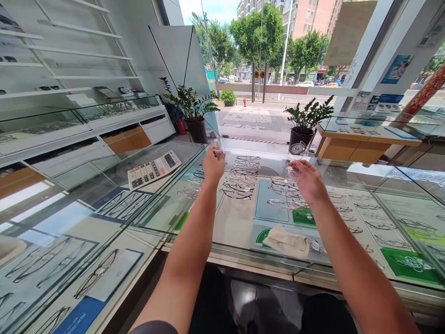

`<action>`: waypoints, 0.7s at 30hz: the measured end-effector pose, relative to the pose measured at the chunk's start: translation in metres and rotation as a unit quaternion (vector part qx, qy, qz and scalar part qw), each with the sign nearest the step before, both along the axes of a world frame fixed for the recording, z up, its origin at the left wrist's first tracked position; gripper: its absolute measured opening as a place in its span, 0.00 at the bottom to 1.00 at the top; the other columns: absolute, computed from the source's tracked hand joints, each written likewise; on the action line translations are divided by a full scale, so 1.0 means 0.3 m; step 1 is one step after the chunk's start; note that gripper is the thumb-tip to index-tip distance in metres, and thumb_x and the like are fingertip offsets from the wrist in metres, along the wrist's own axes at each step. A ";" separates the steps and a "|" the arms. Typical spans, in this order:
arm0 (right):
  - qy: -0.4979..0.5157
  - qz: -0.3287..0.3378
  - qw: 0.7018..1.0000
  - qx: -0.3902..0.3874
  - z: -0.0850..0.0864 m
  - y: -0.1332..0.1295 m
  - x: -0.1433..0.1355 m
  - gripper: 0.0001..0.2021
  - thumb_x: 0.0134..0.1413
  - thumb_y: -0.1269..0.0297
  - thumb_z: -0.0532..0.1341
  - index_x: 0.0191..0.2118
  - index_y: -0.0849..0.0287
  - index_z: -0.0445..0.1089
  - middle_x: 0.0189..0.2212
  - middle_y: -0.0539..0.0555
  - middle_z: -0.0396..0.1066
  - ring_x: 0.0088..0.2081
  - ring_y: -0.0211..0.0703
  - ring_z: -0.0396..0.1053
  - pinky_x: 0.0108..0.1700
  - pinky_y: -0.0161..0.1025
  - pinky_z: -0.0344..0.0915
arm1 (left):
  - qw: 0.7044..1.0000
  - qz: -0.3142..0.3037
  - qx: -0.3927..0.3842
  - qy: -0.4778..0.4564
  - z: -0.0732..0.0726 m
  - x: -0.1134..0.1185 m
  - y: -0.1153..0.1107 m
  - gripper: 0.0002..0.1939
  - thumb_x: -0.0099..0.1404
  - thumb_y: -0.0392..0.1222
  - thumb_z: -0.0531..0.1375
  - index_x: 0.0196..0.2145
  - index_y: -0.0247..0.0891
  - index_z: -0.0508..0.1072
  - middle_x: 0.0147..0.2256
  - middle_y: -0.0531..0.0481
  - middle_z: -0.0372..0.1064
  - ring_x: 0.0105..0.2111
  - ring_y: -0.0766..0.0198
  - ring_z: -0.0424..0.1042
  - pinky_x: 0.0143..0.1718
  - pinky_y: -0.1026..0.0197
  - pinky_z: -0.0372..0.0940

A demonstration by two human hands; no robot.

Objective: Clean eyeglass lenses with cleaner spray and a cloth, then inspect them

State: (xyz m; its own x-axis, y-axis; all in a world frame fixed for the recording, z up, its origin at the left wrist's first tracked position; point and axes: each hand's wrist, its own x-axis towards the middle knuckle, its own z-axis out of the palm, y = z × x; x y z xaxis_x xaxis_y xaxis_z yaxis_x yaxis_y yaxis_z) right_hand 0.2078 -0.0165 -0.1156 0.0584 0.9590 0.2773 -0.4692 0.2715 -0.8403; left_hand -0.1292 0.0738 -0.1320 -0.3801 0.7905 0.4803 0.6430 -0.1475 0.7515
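My left hand (213,164) is closed around a small clear bottle (217,147), held up over the far part of the glass counter. My fingers cover much of the bottle. My right hand (308,178) pinches a pair of eyeglasses (298,148) with thin frames, raised above the counter to the right. One round lens stands out against the dark plant pot behind it. On the glass top, nearer to me and below my right hand, lies a crumpled cream cloth (287,241).
The glass counter (236,222) shows rows of eyeglasses (238,190) inside. A calculator (155,169) rests at the left. Potted plants (197,130) flank the glass door beyond. Another display cabinet (368,144) stands at the right, and shelves line the left wall.
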 end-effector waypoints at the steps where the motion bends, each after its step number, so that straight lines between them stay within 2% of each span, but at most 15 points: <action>1: 0.001 -0.001 1.000 0.001 0.000 0.001 0.001 0.10 0.48 0.54 0.80 0.34 0.48 0.83 0.37 0.48 0.83 0.46 0.41 0.76 0.52 0.37 0.71 | 0.999 0.033 -0.002 0.008 0.006 -0.012 -0.002 0.18 0.71 0.38 0.62 0.57 0.39 0.70 0.49 0.40 0.79 0.50 0.46 0.77 0.54 0.48 0.66; 6: -0.001 -0.015 1.000 0.004 -0.005 0.012 0.013 0.10 0.47 0.55 0.80 0.34 0.49 0.83 0.37 0.49 0.83 0.44 0.41 0.77 0.49 0.37 0.72 | 0.979 0.200 -0.042 -0.004 0.039 -0.105 -0.020 0.20 0.72 0.33 0.57 0.60 0.40 0.68 0.56 0.34 0.76 0.60 0.36 0.72 0.60 0.37 0.63; 9: 0.003 -0.014 1.000 0.006 -0.006 0.019 0.022 0.12 0.46 0.55 0.81 0.34 0.50 0.83 0.37 0.49 0.83 0.43 0.40 0.76 0.49 0.36 0.72 | 0.960 0.268 -0.071 -0.023 0.034 -0.190 -0.041 0.23 0.71 0.31 0.56 0.62 0.39 0.65 0.62 0.31 0.71 0.64 0.34 0.68 0.63 0.33 0.61; 11: 0.004 -0.011 1.000 0.007 -0.003 0.019 0.025 0.12 0.46 0.55 0.81 0.34 0.49 0.83 0.37 0.48 0.83 0.44 0.40 0.76 0.49 0.37 0.72 | 0.955 0.282 -0.090 -0.015 0.013 -0.255 -0.060 0.25 0.70 0.31 0.57 0.63 0.38 0.64 0.61 0.29 0.71 0.65 0.33 0.68 0.64 0.31 0.59; 16: -0.001 -0.021 1.000 0.015 0.014 0.015 0.034 0.11 0.48 0.55 0.80 0.34 0.47 0.81 0.38 0.49 0.83 0.46 0.45 0.78 0.49 0.43 0.73 | 0.958 0.253 -0.135 -0.002 -0.048 -0.403 -0.119 0.27 0.67 0.36 0.61 0.62 0.36 0.64 0.57 0.23 0.73 0.62 0.28 0.69 0.62 0.27 0.58; 21: 0.012 -0.034 0.999 0.012 0.028 0.018 0.051 0.13 0.44 0.54 0.80 0.33 0.47 0.79 0.37 0.49 0.82 0.46 0.47 0.78 0.48 0.45 0.72 | 0.954 0.249 -0.166 -0.015 -0.063 -0.464 -0.171 0.32 0.62 0.41 0.65 0.62 0.33 0.64 0.54 0.21 0.74 0.59 0.25 0.71 0.60 0.26 0.58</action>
